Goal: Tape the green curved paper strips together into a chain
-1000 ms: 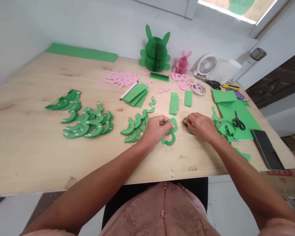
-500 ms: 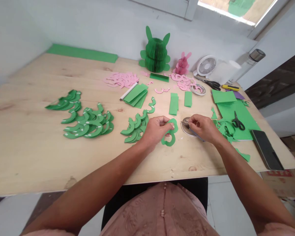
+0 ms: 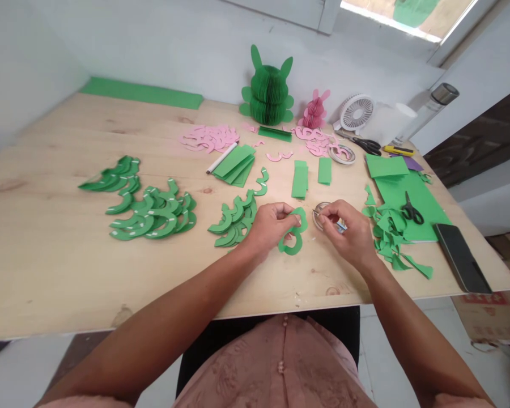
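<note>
Our right hand (image 3: 351, 232) has come slightly nearer and rolled over since the earlier frame; the green scraps (image 3: 389, 229) beyond its wrist now show more fully. Our left hand (image 3: 268, 228) has kept its place.

Held, one thing apiece: left fingers pinched on one two-looped green cutout (image 3: 303, 219), at the bench's (image 3: 174, 283) near middle; right fingers narrowed on one thin tool (image 3: 317, 213), kind unclear, its tip appearing over a tape roll (image 3: 318, 225).

Counts: tape rolls, two, the other (image 3: 342, 162) farther off beside pink pieces. Black-handled scissors, two: one pair (image 3: 413, 212) on a green sheet (image 3: 427, 204), one (image 3: 368, 145) far right. Pleated paper figures, two, standing far: green (image 3: 270, 93), pink (image 3: 313, 113). One each: white pen (image 3: 222, 158), fan (image 3: 357, 112), yellow cutter (image 3: 398, 151), phone (image 3: 461, 258) near right. We cannot count the overlapped green arcs (image 3: 153, 212) at left.
</note>
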`<state>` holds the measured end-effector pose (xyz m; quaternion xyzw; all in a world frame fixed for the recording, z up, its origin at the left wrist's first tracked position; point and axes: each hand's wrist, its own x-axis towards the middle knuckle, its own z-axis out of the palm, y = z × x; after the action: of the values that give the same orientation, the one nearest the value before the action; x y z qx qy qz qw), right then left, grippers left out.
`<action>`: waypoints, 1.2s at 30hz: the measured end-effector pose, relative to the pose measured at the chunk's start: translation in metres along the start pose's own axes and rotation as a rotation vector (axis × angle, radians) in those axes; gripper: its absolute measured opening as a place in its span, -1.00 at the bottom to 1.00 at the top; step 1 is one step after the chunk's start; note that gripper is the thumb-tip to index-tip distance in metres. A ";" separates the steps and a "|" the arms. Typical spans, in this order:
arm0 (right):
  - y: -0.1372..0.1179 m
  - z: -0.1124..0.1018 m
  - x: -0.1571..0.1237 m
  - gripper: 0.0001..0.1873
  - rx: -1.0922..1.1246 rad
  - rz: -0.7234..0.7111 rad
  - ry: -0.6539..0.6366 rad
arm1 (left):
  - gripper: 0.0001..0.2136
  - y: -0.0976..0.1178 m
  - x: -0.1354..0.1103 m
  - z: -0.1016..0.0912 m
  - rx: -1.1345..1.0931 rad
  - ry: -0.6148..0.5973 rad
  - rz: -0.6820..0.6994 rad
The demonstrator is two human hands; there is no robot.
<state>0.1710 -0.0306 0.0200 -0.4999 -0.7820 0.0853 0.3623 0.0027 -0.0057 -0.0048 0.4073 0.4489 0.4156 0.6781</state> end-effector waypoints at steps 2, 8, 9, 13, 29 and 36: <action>-0.004 0.001 0.002 -0.90 -0.091 -0.141 0.003 | -0.91 0.000 0.000 0.000 0.010 -0.007 -0.011; -0.006 0.002 0.007 -0.85 -0.336 -0.337 -0.112 | -0.94 0.000 0.001 -0.002 0.060 -0.036 -0.039; -0.006 0.002 0.007 -0.84 -0.374 -0.352 -0.134 | -0.94 0.000 0.001 -0.002 0.066 -0.042 -0.038; -0.004 0.001 0.009 -0.80 -0.492 -0.412 -0.211 | -0.93 0.001 0.000 -0.002 0.078 -0.047 -0.043; -0.002 -0.007 0.016 -0.72 -0.650 -0.541 -0.301 | -0.93 0.003 -0.001 -0.002 0.102 -0.068 -0.044; -0.002 -0.006 0.014 -0.73 -0.631 -0.529 -0.296 | -0.95 0.005 -0.002 -0.002 0.101 -0.061 -0.062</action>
<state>0.1704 -0.0216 0.0318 -0.3510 -0.9144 -0.1828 0.0851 -0.0011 -0.0058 -0.0002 0.4393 0.4607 0.3585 0.6828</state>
